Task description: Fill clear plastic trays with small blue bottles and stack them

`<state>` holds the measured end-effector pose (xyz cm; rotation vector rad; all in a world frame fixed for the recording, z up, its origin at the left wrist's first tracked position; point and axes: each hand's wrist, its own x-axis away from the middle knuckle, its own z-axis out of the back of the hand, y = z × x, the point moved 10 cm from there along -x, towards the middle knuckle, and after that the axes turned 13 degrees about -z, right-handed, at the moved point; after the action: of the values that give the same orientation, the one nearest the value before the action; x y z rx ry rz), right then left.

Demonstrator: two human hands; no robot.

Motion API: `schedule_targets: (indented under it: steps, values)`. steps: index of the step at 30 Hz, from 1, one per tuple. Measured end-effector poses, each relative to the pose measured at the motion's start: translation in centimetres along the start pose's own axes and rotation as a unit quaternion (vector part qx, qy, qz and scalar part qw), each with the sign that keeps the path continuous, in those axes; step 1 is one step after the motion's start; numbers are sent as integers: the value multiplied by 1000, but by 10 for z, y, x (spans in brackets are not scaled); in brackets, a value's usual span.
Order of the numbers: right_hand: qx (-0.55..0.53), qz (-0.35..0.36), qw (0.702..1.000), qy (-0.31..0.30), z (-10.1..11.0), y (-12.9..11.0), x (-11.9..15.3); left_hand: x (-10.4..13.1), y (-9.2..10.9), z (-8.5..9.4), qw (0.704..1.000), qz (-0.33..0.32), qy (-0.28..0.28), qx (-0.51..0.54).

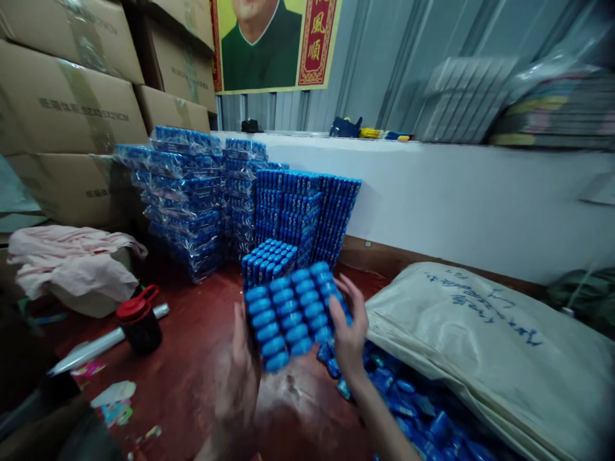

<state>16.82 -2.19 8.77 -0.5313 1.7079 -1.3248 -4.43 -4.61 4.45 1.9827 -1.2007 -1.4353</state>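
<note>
Between my two hands is a block of small, glossy blue packs, lined up in rows and slightly tilted above the red table. My left hand presses flat along the block's left side. On the right side, my right hand grips the block with its thumb on the front face and fingers around the edge. Just behind the block stands a smaller stack of the same blue packs. Loose blue packs lie in a heap under and beside my right forearm.
Tall stacks of blue packs and plastic-wrapped bundles stand at the back. A large white sack lies at right. A red-lidded dark jar, a pink cloth and cardboard boxes are at left.
</note>
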Motion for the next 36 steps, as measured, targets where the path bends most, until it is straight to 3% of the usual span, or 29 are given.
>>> schedule_targets:
  steps: [2,4,6,8,12,17,19,21,23,25,28,30,32,36]
  values:
    - [-28,37,996,-80,-52,-35,-61,-46,15,-4,996,-50,29,61]
    - [-46,16,986,-160,-104,-45,-115,-83,25,-12,990,-80,33,108]
    - [-48,-32,980,-190,-142,-31,-156,-107,21,-16,989,-74,35,126]
    - [-43,-58,976,-206,-167,-8,-179,-119,4,-14,991,-38,44,122]
    - [-38,-103,972,-208,-187,42,-191,-116,-35,-1,994,30,71,83]
    - [-47,-99,979,-169,-184,51,-198,-115,-42,7,996,2,71,48]
    - [-57,-90,986,-131,-168,51,-193,-112,-43,18,995,-13,93,30]
    - [-64,-87,991,-78,-138,59,-173,-99,-47,38,990,-28,135,8]
    - [-62,-89,994,-30,-99,79,-133,-76,-56,64,982,-34,186,-21]
    - [-47,-95,994,-14,-62,105,-75,-45,-71,89,973,-13,223,-66]
    - [-13,-135,990,-37,-27,145,14,-10,-91,111,963,33,207,-168]
    - [-12,-203,975,-93,-25,171,54,-8,-101,111,961,42,158,-223]
    - [-30,-236,962,-136,-32,180,66,-18,-114,106,955,50,109,-270]
    - [-48,-188,967,-163,-56,162,34,-34,-154,109,906,92,57,-410]
